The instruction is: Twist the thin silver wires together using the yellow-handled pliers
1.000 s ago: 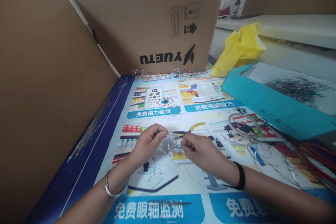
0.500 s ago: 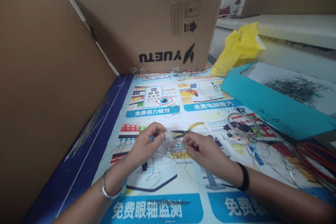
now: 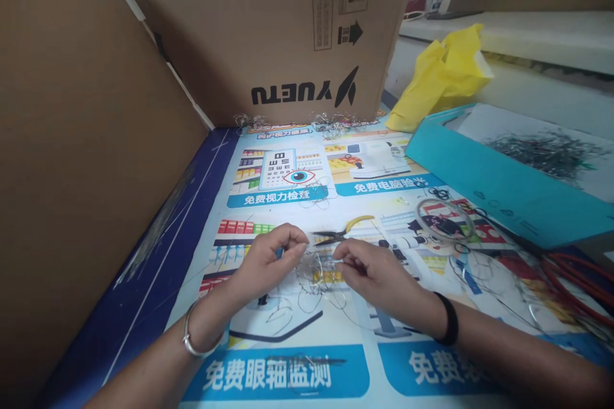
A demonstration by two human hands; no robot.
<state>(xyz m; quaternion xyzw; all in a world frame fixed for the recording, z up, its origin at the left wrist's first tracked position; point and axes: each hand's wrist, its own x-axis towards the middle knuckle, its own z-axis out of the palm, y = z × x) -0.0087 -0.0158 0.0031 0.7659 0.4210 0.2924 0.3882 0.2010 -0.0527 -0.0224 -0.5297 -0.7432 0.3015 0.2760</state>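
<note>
My left hand [image 3: 274, 257] is pinched closed at the left of a loose tangle of thin silvery wire [image 3: 319, 273]. Facing it, my right hand [image 3: 375, 270] pinches at the tangle's right side. Fine wire runs between the two sets of fingertips, though its exact ends are too small to make out. Just beyond my fingers lie pliers [image 3: 338, 237] with dark jaws and a yellow handle, partly hidden by my right hand. Several thin dark straight pieces [image 3: 307, 360] rest on the printed sheet nearer to me.
Cardboard panels [image 3: 211, 25] stand at the left and back, with wire scraps [image 3: 336, 121] along the base. To the right are a coil of wire [image 3: 444, 220], a turquoise box [image 3: 499, 185] holding many short wires, a yellow bag [image 3: 439, 80] and red-handled tools [image 3: 575, 281].
The camera view has shifted slightly, so the background sits a little higher. Both hands stay pinched over the wire tangle, with barely any movement.
</note>
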